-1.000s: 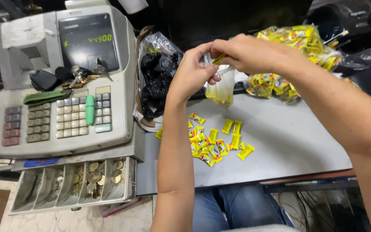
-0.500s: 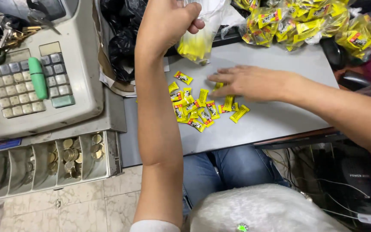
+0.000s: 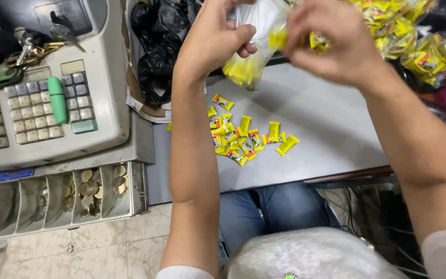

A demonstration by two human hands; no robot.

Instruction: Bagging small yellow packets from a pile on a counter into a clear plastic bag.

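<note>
The left hand [image 3: 215,39] pinches the mouth of a thin clear bag [image 3: 251,49] above the table [image 3: 326,129]. The right hand [image 3: 331,44] closes on a few yellow candies [image 3: 313,41], probably light and slippery; the bag is soft, best held at its rim.

Both forearms are bare from wrist to past the elbow. The left hand [image 3: 213,39] and the right hand [image 3: 331,44], at the top middle of the frame, wear no rings, watch or gloves that can be seen. Short white sleeves [image 3: 184,272] show at the bottom edge, one at bottom middle and one in the lower right corner. Blue jeans [image 3: 280,206] cover the legs at lower middle. A pale, fuzzy grey-white top [image 3: 311,256] fills the bottom centre.
</note>
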